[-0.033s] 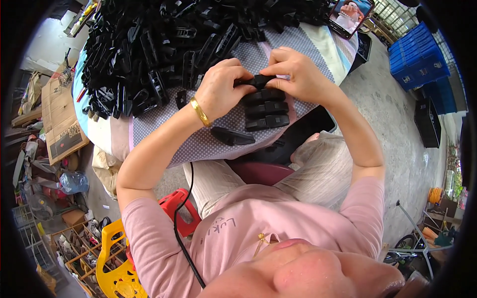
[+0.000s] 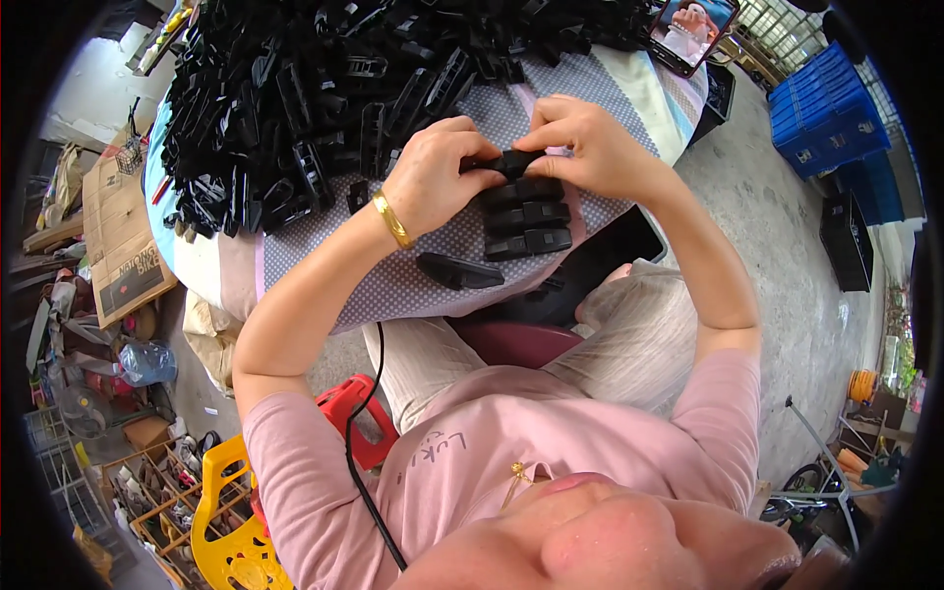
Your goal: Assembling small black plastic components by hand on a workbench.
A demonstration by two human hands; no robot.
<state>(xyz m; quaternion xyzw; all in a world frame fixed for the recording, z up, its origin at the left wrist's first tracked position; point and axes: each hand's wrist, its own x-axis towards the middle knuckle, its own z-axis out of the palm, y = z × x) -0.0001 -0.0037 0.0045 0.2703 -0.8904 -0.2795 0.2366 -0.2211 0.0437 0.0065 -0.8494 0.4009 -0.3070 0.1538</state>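
Both hands are pinched on one black plastic part (image 2: 518,163) over the near part of the cloth-covered table. My left hand (image 2: 433,177) holds its left end between thumb and fingers. On the other end, the thumb and fingers of my right hand (image 2: 587,147) are closed. Fingers hide much of this part. Just below it, several similar black parts (image 2: 528,218) lie side by side in a neat stack. A single curved black part (image 2: 459,270) rests nearer me, by the table edge. Beyond my left hand spreads a big heap of black plastic parts (image 2: 315,88).
A patterned cloth (image 2: 369,280) covers the round table. At its far right stands a phone (image 2: 691,34) with a lit screen. Under the near edge is a black tray-like container (image 2: 619,251). Blue crates (image 2: 826,113) stand on the floor to the right; a flattened carton (image 2: 123,231) leans left.
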